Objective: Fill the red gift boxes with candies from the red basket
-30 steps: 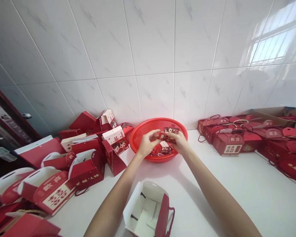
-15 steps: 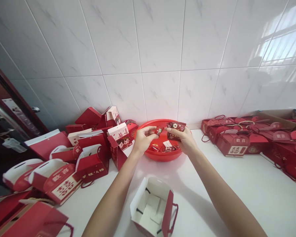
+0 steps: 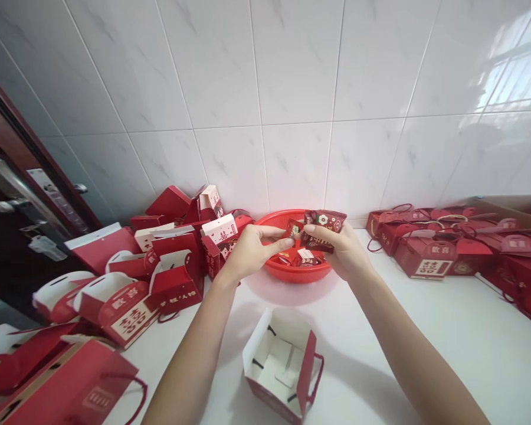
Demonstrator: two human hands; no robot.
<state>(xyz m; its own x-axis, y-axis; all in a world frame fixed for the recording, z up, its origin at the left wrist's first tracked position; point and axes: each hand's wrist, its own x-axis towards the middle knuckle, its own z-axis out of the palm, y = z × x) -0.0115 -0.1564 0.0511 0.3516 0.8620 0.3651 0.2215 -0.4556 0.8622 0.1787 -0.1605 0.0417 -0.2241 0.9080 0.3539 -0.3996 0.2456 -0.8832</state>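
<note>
My left hand (image 3: 253, 249) pinches a small red candy packet (image 3: 294, 229) between thumb and fingers. Close beside it, my right hand (image 3: 343, 248) grips dark red snack packets (image 3: 328, 221) printed with flowers; how many it holds I cannot tell. Both hands are above the red plastic basket (image 3: 298, 275), where several wrapped candies (image 3: 307, 258) lie. Nearer to me, between my forearms, stands an open red gift box (image 3: 283, 360) with a white inside and a rope handle; nothing shows in it.
Several open red boxes (image 3: 177, 277) crowd the left side of the white table (image 3: 358, 378). Closed red boxes (image 3: 429, 254) with cords stand at the right, before a brown carton (image 3: 513, 206). A tiled wall (image 3: 296, 165) rises behind; a door handle (image 3: 13, 180) is at far left.
My hands have come closer together, and the left one's packet now meets the right one's packets. The view has shifted slightly, with the table's things appearing a little to the right.
</note>
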